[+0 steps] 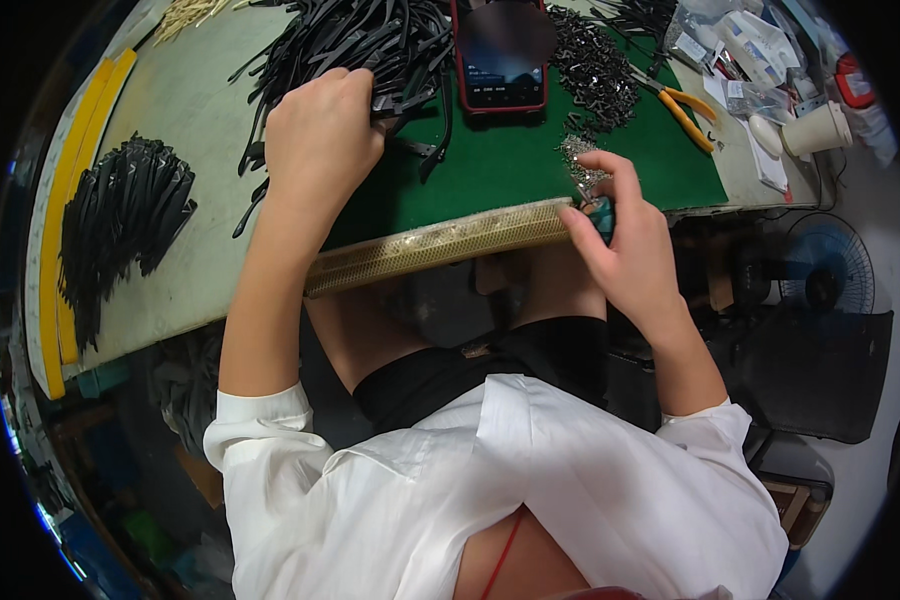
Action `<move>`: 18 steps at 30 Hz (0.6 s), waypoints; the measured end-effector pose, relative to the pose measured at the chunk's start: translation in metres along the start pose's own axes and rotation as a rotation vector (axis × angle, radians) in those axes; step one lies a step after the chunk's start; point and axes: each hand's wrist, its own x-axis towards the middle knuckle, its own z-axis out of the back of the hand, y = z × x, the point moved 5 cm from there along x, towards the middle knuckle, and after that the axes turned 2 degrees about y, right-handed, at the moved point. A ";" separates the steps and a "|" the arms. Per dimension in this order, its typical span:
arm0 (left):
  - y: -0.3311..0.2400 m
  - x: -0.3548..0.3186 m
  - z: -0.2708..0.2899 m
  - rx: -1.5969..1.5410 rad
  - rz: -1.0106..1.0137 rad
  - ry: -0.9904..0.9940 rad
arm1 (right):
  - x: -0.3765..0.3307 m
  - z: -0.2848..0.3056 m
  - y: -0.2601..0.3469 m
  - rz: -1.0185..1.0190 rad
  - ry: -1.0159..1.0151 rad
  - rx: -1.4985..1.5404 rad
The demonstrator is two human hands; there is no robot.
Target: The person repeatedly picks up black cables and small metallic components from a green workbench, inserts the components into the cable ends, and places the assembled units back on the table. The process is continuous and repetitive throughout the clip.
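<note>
My left hand (325, 130) is closed in a fist, its back to me, at the near edge of a heap of black eyeglass arms (355, 50). Dark arm ends stick out on both sides of the fist, but its fingertips are hidden and I cannot tell what they hold. Near the table's front edge, my right hand (630, 240) curls round a small teal-handled tool (600, 216), which looks like a screwdriver. Its thumb and index finger are slightly apart. Just beyond lies a little pile of tiny silver screws (576, 150), partly behind the index finger.
A red-cased phone (500, 95) lies on the green mat (670, 165), beside a pile of small black parts (595, 75). Orange-handled pliers (695, 120) rest to the right. A patterned strip (450, 237) edges the table. More black arms (125, 220) lie bundled at left.
</note>
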 end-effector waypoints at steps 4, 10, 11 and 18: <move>0.005 0.005 -0.019 0.119 0.003 0.155 | -0.002 0.015 -0.014 -0.085 -0.017 0.009; 0.003 0.008 -0.009 0.078 -0.078 0.183 | 0.000 0.034 -0.036 -0.064 0.105 -0.120; 0.007 0.008 -0.004 0.056 -0.075 0.159 | 0.001 0.035 -0.039 -0.097 0.172 -0.100; 0.000 -0.005 0.037 -0.686 0.026 -0.013 | 0.008 0.035 -0.039 0.065 0.368 -0.240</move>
